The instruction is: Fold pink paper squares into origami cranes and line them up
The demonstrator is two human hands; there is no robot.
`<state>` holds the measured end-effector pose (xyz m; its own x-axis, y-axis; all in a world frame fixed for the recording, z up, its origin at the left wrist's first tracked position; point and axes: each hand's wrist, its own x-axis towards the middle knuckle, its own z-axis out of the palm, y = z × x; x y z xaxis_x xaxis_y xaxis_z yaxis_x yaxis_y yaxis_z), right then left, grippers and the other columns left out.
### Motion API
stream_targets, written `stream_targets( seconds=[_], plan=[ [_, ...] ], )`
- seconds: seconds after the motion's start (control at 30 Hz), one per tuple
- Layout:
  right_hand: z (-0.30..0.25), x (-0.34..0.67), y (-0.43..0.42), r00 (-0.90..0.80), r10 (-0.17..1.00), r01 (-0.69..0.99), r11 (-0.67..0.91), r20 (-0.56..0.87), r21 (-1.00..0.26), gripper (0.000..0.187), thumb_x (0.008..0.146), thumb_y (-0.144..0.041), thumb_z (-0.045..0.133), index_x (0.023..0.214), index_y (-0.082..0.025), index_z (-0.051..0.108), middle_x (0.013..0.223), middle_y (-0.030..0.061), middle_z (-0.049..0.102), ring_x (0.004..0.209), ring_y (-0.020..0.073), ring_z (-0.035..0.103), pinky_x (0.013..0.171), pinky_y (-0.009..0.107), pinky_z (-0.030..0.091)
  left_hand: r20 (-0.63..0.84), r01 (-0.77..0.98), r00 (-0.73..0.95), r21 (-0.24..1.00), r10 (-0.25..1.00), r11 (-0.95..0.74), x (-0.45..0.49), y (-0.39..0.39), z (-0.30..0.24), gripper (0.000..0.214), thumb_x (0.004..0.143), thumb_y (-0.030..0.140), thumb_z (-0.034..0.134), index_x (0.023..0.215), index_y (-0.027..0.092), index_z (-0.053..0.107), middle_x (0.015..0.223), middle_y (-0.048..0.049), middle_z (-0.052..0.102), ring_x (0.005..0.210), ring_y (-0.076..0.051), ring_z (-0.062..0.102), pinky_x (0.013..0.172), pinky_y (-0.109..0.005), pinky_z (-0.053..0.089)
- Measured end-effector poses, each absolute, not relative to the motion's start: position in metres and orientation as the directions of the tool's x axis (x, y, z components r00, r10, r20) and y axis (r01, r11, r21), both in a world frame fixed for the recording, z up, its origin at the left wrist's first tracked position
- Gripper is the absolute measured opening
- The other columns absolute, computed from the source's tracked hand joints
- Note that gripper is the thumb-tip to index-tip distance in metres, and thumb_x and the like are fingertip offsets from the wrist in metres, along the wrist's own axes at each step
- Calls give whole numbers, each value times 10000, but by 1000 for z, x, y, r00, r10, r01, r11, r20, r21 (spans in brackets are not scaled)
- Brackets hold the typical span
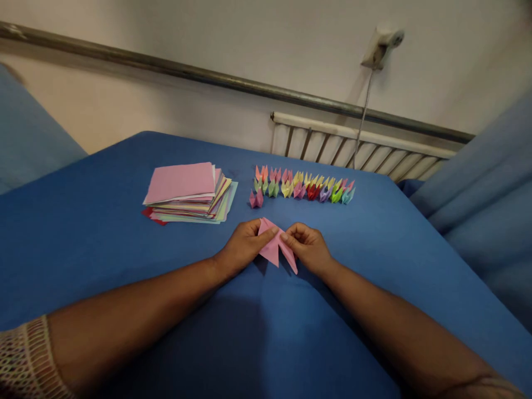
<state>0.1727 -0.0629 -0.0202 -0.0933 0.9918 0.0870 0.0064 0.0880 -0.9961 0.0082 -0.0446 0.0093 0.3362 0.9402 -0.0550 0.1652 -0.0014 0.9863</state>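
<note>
the folded pink paper (271, 252) sits between the two hands, held up a little above the blue tabletop (124, 266), with a small shadow under its lower tips. the left hand (244, 243) has it by the left side: thumb laid flat across the front and pointing inward, the other fingers bent in behind, so the grip is closed with only the paper's thickness between. the right hand (311, 250) pinches the upper right part, thumb tip on the front face near the left thumb's tip, fingers curled in toward the palm; how those fingers meet the back of the paper cannot be told. below the two thumbs the paper splits into two points that hang toward the person, a broader one beside the left hand and a narrower one just below the right thumb.

straight beyond the hands, well clear of them, stand small folded paper figures (299, 191) in close rows, in pink, green, yellow, red, purple and blue. a single pinkish one (256, 199) stands in front at the left end, nearest the left hand. further left lies an uneven stack of coloured sheets (180, 184), a pink sheet on top.
</note>
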Motion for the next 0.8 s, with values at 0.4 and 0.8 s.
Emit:
stream_targets(
  seconds=[0.4,0.8],
  plan=[
    [-17,174,-59,41,998,-85,60,56,-995,368,682,-522,700,667,-196,528,509,-69,483,434,72,389,430,207,331,-55,-173,412,975,909,138,6,-42,8,386,840,506,540,914,143,648,831,-56,649,744,-163,592,678,-282,484],
    [-11,171,-63,95,981,-81,175,167,-981,284,721,-441,684,687,-196,545,596,-47,514,530,91,444,517,226,380,-106,-227,405,950,908,213,12,-44,5,291,794,397,672,951,151,673,846,-37,664,718,-119,579,718,-254,476]
  ],
)
